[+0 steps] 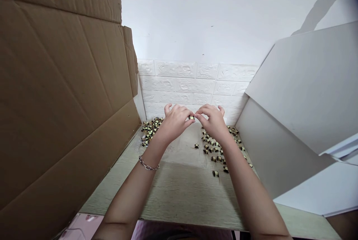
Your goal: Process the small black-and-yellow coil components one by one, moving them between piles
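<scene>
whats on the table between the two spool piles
The head view shows one loose spool, nearer the right pile, on what seems a clear sheet.

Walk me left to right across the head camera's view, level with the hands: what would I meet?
Brown cardboard → heap of small black-and-yellow pieces → left hand → single piece in its fingertips → right hand → pale panel.

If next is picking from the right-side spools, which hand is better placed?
Likely the right hand: it's nearer the right-side spools, and the left hand pinches a small yellow-and-black spool. What the right holds, if anything, is unclear.
</scene>
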`<state>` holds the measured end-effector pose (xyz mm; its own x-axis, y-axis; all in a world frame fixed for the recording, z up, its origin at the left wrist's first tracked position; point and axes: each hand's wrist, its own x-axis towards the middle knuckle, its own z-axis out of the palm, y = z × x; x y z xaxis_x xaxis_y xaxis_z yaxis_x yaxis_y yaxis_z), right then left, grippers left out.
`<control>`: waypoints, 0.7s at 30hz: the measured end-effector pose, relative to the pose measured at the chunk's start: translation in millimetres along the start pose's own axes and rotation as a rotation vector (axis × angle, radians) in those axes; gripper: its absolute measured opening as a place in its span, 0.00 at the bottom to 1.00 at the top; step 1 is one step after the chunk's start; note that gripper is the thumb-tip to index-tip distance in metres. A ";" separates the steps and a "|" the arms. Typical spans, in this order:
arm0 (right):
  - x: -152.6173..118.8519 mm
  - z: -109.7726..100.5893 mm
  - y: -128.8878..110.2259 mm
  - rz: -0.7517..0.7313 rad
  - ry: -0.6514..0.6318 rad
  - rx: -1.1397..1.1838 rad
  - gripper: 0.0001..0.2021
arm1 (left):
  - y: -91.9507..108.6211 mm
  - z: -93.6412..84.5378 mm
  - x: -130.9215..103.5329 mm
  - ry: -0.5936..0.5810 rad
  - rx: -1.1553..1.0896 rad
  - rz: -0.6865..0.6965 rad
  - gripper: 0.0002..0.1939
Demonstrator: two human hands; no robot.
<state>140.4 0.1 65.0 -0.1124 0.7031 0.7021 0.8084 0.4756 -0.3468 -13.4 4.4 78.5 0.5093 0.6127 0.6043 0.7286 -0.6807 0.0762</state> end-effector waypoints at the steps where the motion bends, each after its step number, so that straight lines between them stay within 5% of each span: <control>1: 0.4 -0.3 0.9 0.015 -0.013 0.025 0.10 | -0.1 -0.1 0.1 -0.007 0.000 0.001 0.09; 10: 3.8 -3.3 2.9 0.069 -0.068 0.150 0.09 | -1.3 -1.5 -1.1 -0.031 0.014 0.017 0.10; 21: -4.4 5.0 -10.6 -0.161 0.077 -0.291 0.08 | -4.5 -2.1 -0.1 -0.017 0.051 0.019 0.11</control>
<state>129.5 -5.4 62.4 -0.2170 0.5840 0.7822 0.9162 0.3985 -0.0434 -17.7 6.6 79.7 0.5304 0.6072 0.5917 0.7410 -0.6711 0.0244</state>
